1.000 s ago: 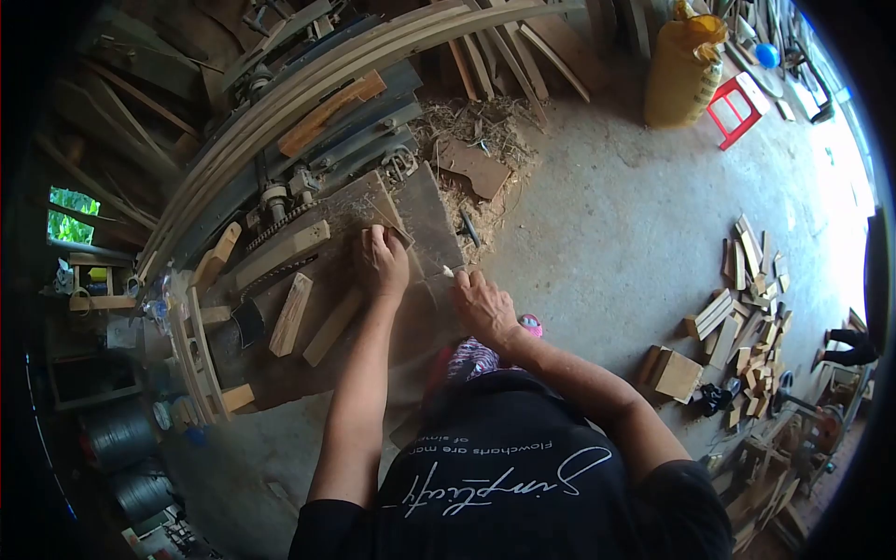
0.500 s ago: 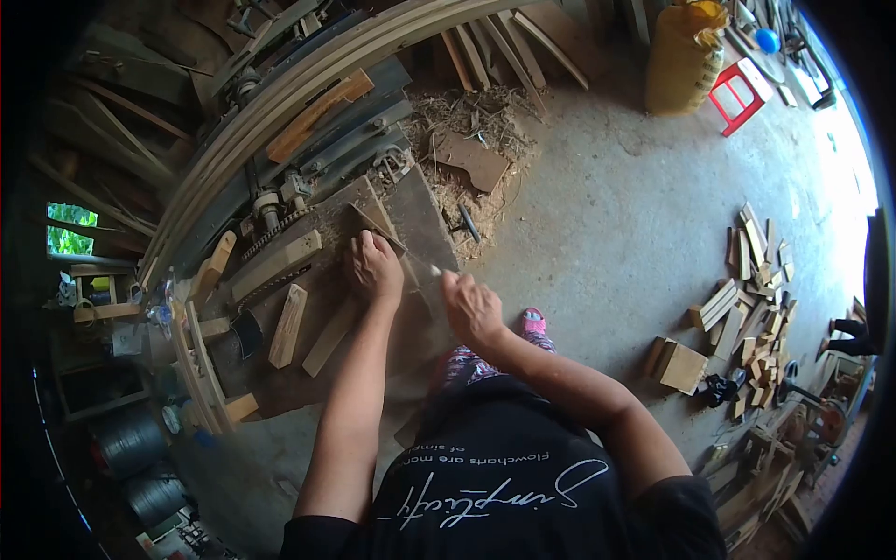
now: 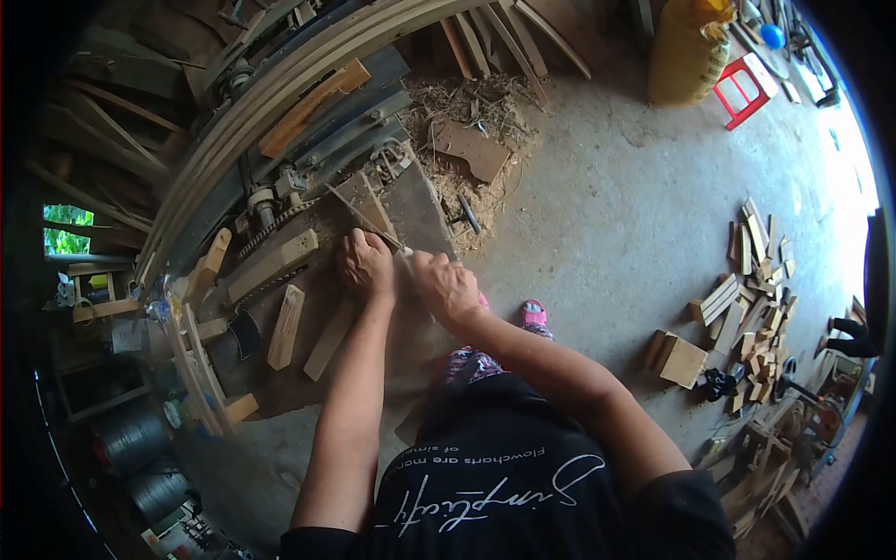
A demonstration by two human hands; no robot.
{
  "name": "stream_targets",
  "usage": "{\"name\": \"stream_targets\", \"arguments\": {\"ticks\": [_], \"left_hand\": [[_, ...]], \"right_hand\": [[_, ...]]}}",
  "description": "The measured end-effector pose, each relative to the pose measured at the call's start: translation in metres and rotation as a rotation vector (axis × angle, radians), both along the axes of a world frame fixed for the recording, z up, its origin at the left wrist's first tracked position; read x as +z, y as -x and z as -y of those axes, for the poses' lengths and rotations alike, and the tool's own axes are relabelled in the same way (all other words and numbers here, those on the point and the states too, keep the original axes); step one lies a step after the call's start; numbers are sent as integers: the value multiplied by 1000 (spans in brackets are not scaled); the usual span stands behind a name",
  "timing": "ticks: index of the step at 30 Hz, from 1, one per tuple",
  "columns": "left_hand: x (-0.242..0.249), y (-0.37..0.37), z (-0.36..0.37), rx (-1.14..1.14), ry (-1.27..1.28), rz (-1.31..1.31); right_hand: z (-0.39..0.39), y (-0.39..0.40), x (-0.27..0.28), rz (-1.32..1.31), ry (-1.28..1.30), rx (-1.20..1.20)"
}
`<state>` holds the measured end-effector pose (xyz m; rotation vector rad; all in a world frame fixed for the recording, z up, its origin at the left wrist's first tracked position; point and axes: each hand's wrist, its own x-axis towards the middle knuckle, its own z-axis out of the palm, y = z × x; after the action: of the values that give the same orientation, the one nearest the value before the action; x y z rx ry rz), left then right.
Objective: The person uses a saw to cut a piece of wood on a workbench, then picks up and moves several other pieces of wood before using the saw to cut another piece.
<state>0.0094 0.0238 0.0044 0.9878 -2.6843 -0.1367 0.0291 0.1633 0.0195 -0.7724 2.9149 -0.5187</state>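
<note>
My left hand (image 3: 367, 266) is closed, fingers curled down at the edge of a pale wood piece (image 3: 371, 200) on the dark worktable (image 3: 418, 198); what lies under the fingers is hidden. Just right of it, my right hand (image 3: 446, 287) is wrapped round the pale handle of a thin, long tool (image 3: 362, 211), possibly a file. The tool's narrow shaft slants up and left across the wood piece, past my left knuckles. Left of my hands, a wood block (image 3: 272, 267) and a shorter block (image 3: 287, 327) lie on the table.
A machine with a chain (image 3: 264, 201) and long wooden strips (image 3: 280, 82) stand beyond the table. Wood shavings (image 3: 485, 98) cover the floor behind it. At the right are a wood offcut pile (image 3: 747, 308), a red stool (image 3: 744, 91), a yellow sack (image 3: 689, 58) and a person's feet (image 3: 845, 336).
My right hand has moved left and slightly up, close to my left hand. The tool now reaches farther up-left over the wood piece. My left hand has shifted only slightly.
</note>
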Motion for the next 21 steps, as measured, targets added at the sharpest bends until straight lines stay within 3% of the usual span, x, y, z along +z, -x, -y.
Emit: {"name": "stream_targets", "arguments": {"ticks": [4, 7, 11, 14, 17, 18, 21], "left_hand": [[-2, 1, -4, -5, 65, -30], [4, -3, -7, -5, 58, -11], [-4, -2, 3, -19, 73, -6], [0, -1, -1, -40, 116, -37], [1, -1, -3, -6, 53, -27], [-4, -2, -2, -18, 33, -69], [-13, -1, 8, -38, 106, -27]], "right_hand": [[-50, -16, 19, 144, -66, 73], [-36, -8, 15, 105, 53, 50], [6, 13, 1, 17, -42, 59], [-38, -12, 11, 24, -42, 87], [-36, -9, 10, 41, -40, 73], [-22, 1, -2, 7, 76, 116], [16, 19, 3, 42, -84, 78]]}}
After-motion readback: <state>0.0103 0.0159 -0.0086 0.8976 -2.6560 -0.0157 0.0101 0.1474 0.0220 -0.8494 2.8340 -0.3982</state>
